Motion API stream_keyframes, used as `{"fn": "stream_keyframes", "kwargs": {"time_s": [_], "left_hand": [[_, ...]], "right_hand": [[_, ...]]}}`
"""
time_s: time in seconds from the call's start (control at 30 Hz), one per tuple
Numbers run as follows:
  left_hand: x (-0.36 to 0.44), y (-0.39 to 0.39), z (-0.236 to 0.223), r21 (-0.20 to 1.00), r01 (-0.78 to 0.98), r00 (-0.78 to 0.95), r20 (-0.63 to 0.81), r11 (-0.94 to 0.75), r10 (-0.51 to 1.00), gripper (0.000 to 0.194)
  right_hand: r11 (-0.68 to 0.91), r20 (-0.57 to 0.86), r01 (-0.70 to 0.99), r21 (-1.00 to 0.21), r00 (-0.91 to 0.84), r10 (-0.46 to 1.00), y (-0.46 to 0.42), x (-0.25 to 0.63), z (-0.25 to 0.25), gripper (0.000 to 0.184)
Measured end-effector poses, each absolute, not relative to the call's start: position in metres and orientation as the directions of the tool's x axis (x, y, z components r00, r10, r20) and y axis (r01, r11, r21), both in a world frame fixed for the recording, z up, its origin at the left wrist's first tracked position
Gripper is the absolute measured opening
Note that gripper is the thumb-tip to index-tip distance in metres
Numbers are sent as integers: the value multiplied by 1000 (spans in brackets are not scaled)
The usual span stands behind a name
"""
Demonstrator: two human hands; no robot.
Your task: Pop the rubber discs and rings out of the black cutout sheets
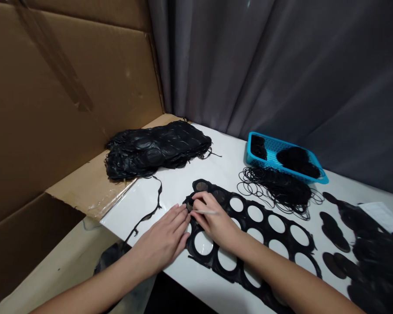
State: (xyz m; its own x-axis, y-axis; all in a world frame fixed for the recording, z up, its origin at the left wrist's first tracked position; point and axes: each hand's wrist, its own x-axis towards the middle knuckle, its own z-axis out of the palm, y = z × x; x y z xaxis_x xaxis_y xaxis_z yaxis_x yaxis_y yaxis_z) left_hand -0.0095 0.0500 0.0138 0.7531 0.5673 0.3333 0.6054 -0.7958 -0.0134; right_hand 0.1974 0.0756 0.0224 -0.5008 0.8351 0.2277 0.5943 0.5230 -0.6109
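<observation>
Head view: left hand (160, 237) flat, fingers close together, pressed on the near-left part of a black punched rubber sheet (266, 219). Right hand (214, 218) pinching a thin pale pick (205, 212), tip at a dark disc (189, 206) in the sheet. Beneath, a white table (183, 183). Far right, black rubber rings (276, 187) and a blue basket (249, 150); far left, a pile of black sheets (157, 148).

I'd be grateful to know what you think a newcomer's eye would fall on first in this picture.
Most likely the black rubber-like sheet punched with round holes, lying on the glossy white table, with the left hand resting on it and the right hand holding a thin pale stick. Behind it, the bright blue plastic mesh basket stands out at the back right, and a heap of black punched scrap lies back left.
</observation>
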Motion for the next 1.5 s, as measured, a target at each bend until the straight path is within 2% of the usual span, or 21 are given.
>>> {"fn": "stream_keyframes", "kwargs": {"time_s": [0.07,0.13,0.2,0.33,0.4,0.5,0.57,0.63,0.83,1.13,1.33,1.4,1.5], "left_hand": [[-9,51,14,-31,589,766,339,-807,546,37],[-8,52,14,-34,579,771,348,-815,533,35],[-8,53,15,-29,571,773,357,-821,525,34],[-10,56,20,7,558,771,366,-830,521,32],[-11,59,23,34,556,764,372,-830,527,30],[-7,63,28,113,584,725,372,-804,579,26],[-1,63,29,172,595,697,376,-785,610,28],[5,61,29,215,565,714,356,-797,602,32],[13,53,26,247,492,804,241,-835,544,35],[14,54,27,230,494,814,216,-838,540,36],[12,54,27,248,503,802,225,-828,554,39],[12,55,26,246,508,800,220,-825,559,42],[13,56,24,242,507,798,230,-827,557,41]], "right_hand": [[567,249,663,-489,-517,819,73,192,19,17],[565,259,704,-430,-503,825,78,190,17,24],[502,276,724,-474,-419,865,92,195,20,23],[305,354,691,-655,-76,932,124,229,38,18],[291,407,687,-666,8,913,126,247,46,17],[394,403,651,-648,-146,904,105,260,48,14],[454,325,586,-671,-318,891,83,258,43,14],[444,245,537,-717,-403,882,65,252,36,15],[306,116,502,-809,-374,920,53,248,30,18],[274,90,502,-820,-361,928,56,246,30,16],[335,132,551,-764,-375,918,52,243,28,13],[430,197,585,-688,-419,886,45,239,22,13],[550,271,631,-547,-488,830,43,234,17,25]]}}
